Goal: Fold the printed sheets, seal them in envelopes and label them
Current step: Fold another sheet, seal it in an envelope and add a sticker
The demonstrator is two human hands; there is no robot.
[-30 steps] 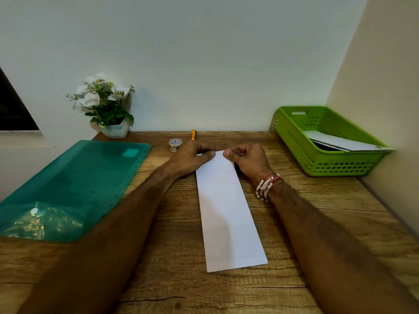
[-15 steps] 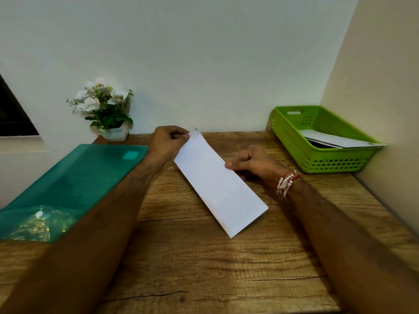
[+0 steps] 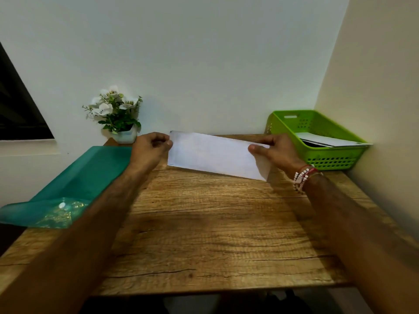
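A folded white sheet (image 3: 213,154), long and narrow, hangs crosswise above the far part of the wooden table (image 3: 204,234). My left hand (image 3: 150,147) pinches its left end. My right hand (image 3: 274,150), with bead bracelets at the wrist, pinches its right end. The sheet tilts slightly down to the right, its plain side facing me. It hides the small tape roll and the orange pen seen earlier.
A teal plastic folder (image 3: 79,182) lies at the left with a clear bag on its near end. A white pot of flowers (image 3: 118,116) stands at the back left. A green basket (image 3: 317,137) holding white papers sits at the back right by the wall.
The sheet lay lengthwise on the table under both hands. It has been lifted and turned to lie crosswise, with one hand at each end; the view has tilted upward.
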